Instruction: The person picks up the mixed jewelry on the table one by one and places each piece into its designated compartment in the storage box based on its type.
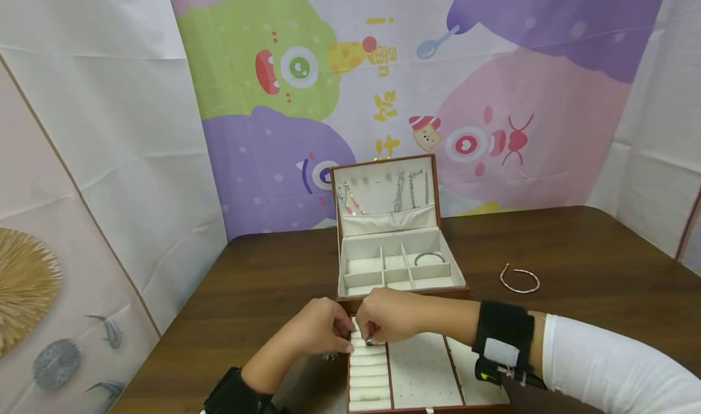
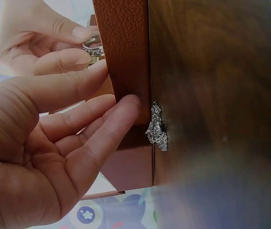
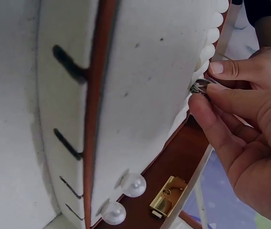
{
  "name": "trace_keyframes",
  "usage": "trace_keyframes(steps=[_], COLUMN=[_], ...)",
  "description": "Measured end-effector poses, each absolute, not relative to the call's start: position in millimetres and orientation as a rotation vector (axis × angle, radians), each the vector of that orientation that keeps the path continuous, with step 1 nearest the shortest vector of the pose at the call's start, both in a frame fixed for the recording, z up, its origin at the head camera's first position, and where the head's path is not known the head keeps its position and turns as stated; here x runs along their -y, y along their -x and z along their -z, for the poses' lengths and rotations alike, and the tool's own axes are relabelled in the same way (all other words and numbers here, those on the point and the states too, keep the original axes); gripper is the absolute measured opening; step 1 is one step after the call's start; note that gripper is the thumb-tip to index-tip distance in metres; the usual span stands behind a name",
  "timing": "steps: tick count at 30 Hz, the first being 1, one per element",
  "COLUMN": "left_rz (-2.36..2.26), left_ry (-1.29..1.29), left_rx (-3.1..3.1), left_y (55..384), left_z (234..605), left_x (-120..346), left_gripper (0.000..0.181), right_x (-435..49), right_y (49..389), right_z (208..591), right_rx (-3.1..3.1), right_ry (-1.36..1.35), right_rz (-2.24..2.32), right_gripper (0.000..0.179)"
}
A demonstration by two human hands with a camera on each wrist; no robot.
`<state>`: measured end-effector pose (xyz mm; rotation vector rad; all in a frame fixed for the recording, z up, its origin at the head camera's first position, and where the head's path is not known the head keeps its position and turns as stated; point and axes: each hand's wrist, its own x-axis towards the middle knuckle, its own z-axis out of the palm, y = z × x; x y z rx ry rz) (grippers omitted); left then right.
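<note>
Pinching a silver-coloured, patterned metal ring (image 3: pixel 199 88) over cream padded fabric rolls (image 1: pixel 368 370)

The ring lies between thumb and forefinger of the right hand (image 1: pixel 391 313), at the far end of the rolls in a brown leather-look, cream-lined tray (image 1: pixel 421 374); whether it touches them cannot be told. It should prove light, stiff and somewhat slippery, best taken by opposite sides of the band; the rolls look soft. The right forearm crosses above the tray, fingers turned downward. The left hand (image 1: pixel 314 329) grasps nothing, its extended fingers resting against the tray's left side, just beside a bunched silver-coloured chain (image 2: pixel 157 131) on the dark wooden counter (image 1: pixel 263 286).
</note>
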<state>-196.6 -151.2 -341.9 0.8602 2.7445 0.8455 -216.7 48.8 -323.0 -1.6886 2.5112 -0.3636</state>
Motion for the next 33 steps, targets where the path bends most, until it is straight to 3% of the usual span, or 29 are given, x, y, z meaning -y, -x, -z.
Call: trace_keyframes(steps=[10, 17, 24, 33], left_rz=[-0.82, -0.801, -0.792, -0.79], left_ry=[-0.866, -0.877, -0.902, -0.909], left_rx=[-2.749, -2.756, -2.762, -2.771], left_y=[195.7, 195.7, 196.2, 196.7], left_z=[342.5, 341.8, 341.2, 340.2], left_x=[150.1, 150.1, 150.5, 150.0], left_gripper=[0.017, 0.018, 0.014, 0.016], right_x=[-38.1, -30.5, -24.0, -23.6], right_y=[214.2, 217.1, 217.8, 220.2], right_z=[323.2, 322.2, 322.7, 316.1], right_rx=[-2.54, -2.47, -2.487, -2.45], right_ry=[1.675, 1.659, 1.656, 1.729], right_rz=[0.247, 0.238, 0.179, 0.167], right_gripper=[0.023, 0.043, 0.033, 0.042])
